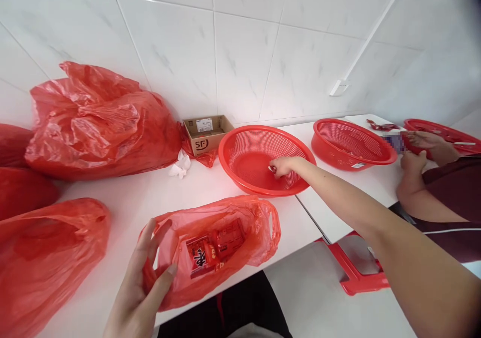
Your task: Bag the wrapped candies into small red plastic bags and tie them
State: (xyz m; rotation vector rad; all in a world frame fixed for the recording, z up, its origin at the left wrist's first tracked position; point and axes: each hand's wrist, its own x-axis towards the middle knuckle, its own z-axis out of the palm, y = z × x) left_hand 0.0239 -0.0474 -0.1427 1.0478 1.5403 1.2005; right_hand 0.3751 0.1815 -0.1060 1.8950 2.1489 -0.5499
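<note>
Taking the middle of the view as the clock's centre, a wall of white marble-patterned tiles [240, 62] fills 12 o'clock, above a long white table [124, 218] with a seam across it at about 4 o'clock. Large, bulging red plastic bags [97, 127] crowd 9 to 11 o'clock, and another [41, 258] sits at 8 o'clock, cut off by the frame edge.

3 round red perforated plastic baskets stand in a row. The nearest, a wide red basket [263, 147], is at centre; a second red basket [351, 142] is at 1 o'clock; a third red basket [439, 130] is at 2 o'clock, partly hidden behind a co-worker's hands [417, 150]. What those hands hold is masked by a blurred purple patch, and the co-worker's dark red shirt [451, 213] runs off the right edge.

At 6 o'clock lies an open red plastic bag [210, 253] with red printed packets [214, 245] inside — their print is hard to read. The person's left hand [141, 283] is beside it, fingers spread, touching its edge.

The person's right hand [283, 166] reaches into the wide red basket — its fingertips are pressed together, pinching a small red item [271, 169], mostly hidden by the fingers.
</note>
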